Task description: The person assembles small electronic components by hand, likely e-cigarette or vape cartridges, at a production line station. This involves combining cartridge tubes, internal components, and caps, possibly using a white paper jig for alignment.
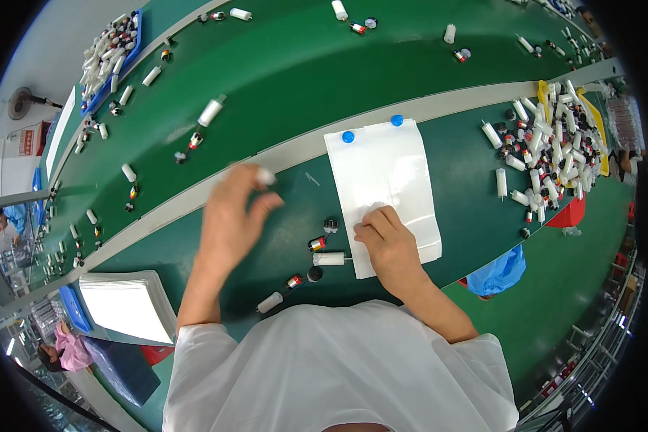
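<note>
Both hands are seen above a green work surface (482, 187), the forearms coming up from a white garment at the lower edge. At the left hand (230, 216), which is raised and blurred, a small white tube (265, 176) is pinched between the fingertips, the remaining fingers being loosely curled. At the right hand (385, 234), the fingers are bent and pressed down on the lower edge of a stack of clear plastic bags (385, 173); whether a bag is actually gripped cannot be told. The stack is fixed at its top by 2 blue pins (348, 136) and is laid just below a grey dividing strip (288, 153). Between the 2 hands, several small parts are scattered on the green surface: a white tube with a thin tip (330, 258) touching the stack's left edge, a short red and silver piece (316, 244), a black cap (315, 273) and another white tube (269, 302) lower down. A yellow tray (543, 92) heaped with white tubes and dark caps is seen well apart to the right. A second pile of white sheets (126, 306) is placed at the lower left, near a blue tray (72, 306). More tubes are spread along the green conveyor belt (302, 65) beyond the strip.
</note>
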`<state>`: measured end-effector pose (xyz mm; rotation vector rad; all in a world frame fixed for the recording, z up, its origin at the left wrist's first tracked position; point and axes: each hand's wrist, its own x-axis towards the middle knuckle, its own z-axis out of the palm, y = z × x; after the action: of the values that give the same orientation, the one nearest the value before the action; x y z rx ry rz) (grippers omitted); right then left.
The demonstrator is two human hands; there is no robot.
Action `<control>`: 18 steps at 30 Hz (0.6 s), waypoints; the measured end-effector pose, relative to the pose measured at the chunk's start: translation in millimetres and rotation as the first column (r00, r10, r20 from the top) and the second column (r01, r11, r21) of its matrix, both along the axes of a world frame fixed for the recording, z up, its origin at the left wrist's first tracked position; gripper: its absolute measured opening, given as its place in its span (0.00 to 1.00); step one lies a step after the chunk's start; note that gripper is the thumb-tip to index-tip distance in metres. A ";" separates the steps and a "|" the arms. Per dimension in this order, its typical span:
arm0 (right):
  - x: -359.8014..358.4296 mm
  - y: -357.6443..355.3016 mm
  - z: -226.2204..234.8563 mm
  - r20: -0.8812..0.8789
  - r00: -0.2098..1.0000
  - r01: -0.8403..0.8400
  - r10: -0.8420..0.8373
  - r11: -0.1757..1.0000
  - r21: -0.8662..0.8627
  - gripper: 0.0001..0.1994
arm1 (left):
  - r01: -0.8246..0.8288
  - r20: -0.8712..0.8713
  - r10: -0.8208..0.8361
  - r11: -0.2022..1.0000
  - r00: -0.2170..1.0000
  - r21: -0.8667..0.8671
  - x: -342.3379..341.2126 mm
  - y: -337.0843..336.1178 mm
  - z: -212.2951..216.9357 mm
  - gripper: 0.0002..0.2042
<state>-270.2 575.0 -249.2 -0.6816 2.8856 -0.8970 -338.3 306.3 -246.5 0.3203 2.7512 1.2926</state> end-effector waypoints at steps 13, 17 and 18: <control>14.1 14.0 -8.4 0.049 0.999 0.003 -0.002 0.999 -0.037 0.12 | 0.553 -0.193 -0.577 0.816 0.794 -0.167 24.6 35.1 -1.0 0.07; 1.9 11.7 -21.6 0.008 0.983 0.183 -0.184 0.971 -0.153 0.13 | 0.719 -0.124 -0.710 0.670 0.694 0.187 28.5 49.2 -3.2 0.11; -1.0 12.7 -21.9 0.049 0.983 0.184 -0.179 0.970 -0.161 0.11 | 0.761 -0.125 -0.752 0.630 0.648 0.154 30.9 54.4 -2.7 0.09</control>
<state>-271.2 587.7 -271.1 -0.4100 2.9022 -1.1684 -307.4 360.7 -249.2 1.3699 2.0533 1.2634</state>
